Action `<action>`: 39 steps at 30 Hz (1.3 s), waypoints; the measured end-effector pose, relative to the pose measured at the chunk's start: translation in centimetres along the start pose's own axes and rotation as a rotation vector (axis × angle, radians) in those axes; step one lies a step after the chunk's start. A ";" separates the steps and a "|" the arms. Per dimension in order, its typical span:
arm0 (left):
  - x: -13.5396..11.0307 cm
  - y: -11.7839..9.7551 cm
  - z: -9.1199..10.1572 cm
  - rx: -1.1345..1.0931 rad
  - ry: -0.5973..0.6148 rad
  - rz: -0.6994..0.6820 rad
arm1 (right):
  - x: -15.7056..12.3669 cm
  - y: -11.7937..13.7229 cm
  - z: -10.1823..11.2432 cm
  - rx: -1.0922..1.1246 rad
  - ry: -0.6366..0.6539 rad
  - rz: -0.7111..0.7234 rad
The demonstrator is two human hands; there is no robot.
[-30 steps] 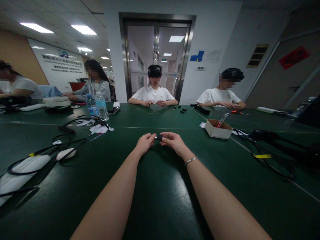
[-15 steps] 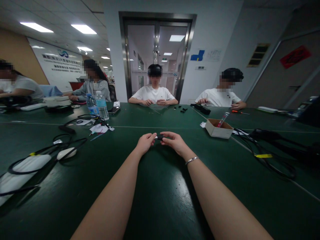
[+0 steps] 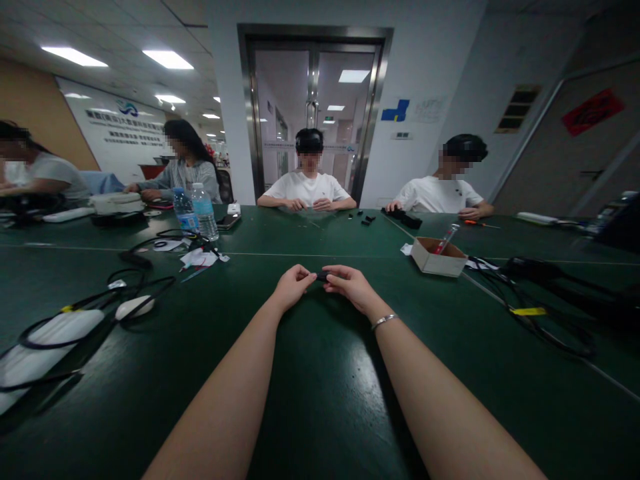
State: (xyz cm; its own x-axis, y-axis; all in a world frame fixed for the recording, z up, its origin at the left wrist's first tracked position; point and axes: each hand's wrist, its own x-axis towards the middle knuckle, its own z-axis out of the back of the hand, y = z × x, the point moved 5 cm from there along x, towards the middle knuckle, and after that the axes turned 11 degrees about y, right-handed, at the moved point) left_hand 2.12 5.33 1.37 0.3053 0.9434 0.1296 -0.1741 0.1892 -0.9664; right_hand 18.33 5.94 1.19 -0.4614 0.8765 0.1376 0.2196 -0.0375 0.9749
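Note:
Between my two hands, just over the green table (image 3: 320, 400), is a small black object (image 3: 322, 275). Its exact kind is too small and too covered by fingers to tell. My left hand (image 3: 293, 289) is closed in a pinch, with thumb and fingertips at the object's left end. From the other side, my right hand (image 3: 352, 287) grips the right part of it between thumb and fingers. The fingertips of the two hands almost meet around the object. A silver bracelet (image 3: 385, 322) circles my right wrist.
An open cardboard box (image 3: 439, 265) with a clear red-marked tube stands to the right, beside black cables (image 3: 545, 333). On the left lie a white mouse (image 3: 135, 307), cables and paper scraps (image 3: 199, 258), with two water bottles (image 3: 204, 212) behind. Several people sit around the table.
My left thumb and fingertips have shifted slightly right along the black object, and a silvery spot there no longer shows. The person at the far right has lowered a hand onto a black item.

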 end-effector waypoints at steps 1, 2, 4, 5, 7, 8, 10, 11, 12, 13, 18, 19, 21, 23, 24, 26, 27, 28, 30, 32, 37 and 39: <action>-0.1 -0.2 -0.1 -0.026 0.000 -0.010 | 0.0 -0.1 0.0 -0.003 -0.003 -0.004; -0.1 -0.3 -0.1 -0.052 -0.004 -0.011 | 0.0 -0.1 0.1 -0.005 -0.006 -0.009; -0.2 -0.4 -0.3 -0.100 -0.004 0.016 | 0.0 -0.2 0.1 -0.007 -0.013 -0.017; -0.1 -0.4 -0.4 -0.115 0.001 0.038 | 0.0 -0.2 0.0 -0.008 -0.014 -0.019; -0.1 -0.3 -0.5 -0.119 0.010 0.067 | 0.0 -0.2 0.0 -0.012 -0.010 -0.026; -0.1 -0.4 -0.5 -0.111 0.006 0.069 | 0.0 -0.2 0.0 -0.014 -0.008 -0.030; -0.1 -0.4 -0.4 -0.096 -0.012 0.050 | 0.1 -0.3 0.0 -0.020 -0.007 -0.033; -0.1 -0.5 -0.3 -0.098 -0.023 0.039 | 0.1 -0.3 0.1 -0.023 -0.005 -0.033; 0.0 -0.4 -0.3 -0.108 -0.029 0.033 | 0.1 -0.3 0.1 -0.025 -0.004 -0.031; 0.0 -0.3 -0.2 -0.125 -0.034 0.036 | 0.1 -0.3 0.1 -0.026 -0.001 -0.029; 0.3 0.3 -0.5 -0.185 0.012 0.105 | 0.0 -0.2 0.0 -0.020 0.000 -0.029; 0.3 0.2 -0.5 -0.172 0.019 0.094 | 0.0 -0.2 0.0 -0.021 0.000 -0.034; 0.3 -0.1 -0.5 -0.151 0.009 0.065 | 0.0 -0.1 -0.1 -0.025 -0.002 -0.037; 0.1 -0.2 -0.5 -0.159 -0.015 0.071 | 0.0 -0.1 -0.1 -0.026 -0.003 -0.039; 0.0 -0.2 -0.5 -0.166 -0.026 0.083 | 0.0 0.0 -0.1 -0.025 -0.002 -0.039; 0.0 -0.2 -0.4 -0.164 -0.043 0.099 | -0.1 0.0 -0.2 -0.019 0.000 -0.039; -0.1 -0.2 -0.4 -0.154 -0.049 0.095 | -0.1 0.0 -0.2 -0.017 0.000 -0.038; -0.1 -0.3 -0.4 -0.143 -0.055 0.087 | -0.1 0.0 -0.2 -0.017 -0.002 -0.036; 0.0 -0.3 -0.3 -0.139 -0.063 0.087 | -0.1 0.0 -0.1 -0.019 -0.009 -0.032; 0.0 -0.2 -0.4 -0.142 -0.053 0.106 | -0.1 0.0 -0.1 -0.020 -0.011 -0.032; 0.2 -0.2 -0.4 -0.080 -0.017 0.093 | -0.2 0.1 -0.2 -0.012 -0.010 -0.037; 0.1 -0.1 -0.3 -0.090 -0.030 0.096 | -0.2 0.1 -0.2 -0.011 -0.008 -0.035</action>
State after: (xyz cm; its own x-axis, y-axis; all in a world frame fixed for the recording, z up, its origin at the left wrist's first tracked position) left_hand 2.50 5.34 1.43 0.2633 0.9639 0.0407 -0.1161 0.0735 -0.9905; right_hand 18.27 5.65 1.33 -0.4615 0.8813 0.1017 0.1937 -0.0118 0.9810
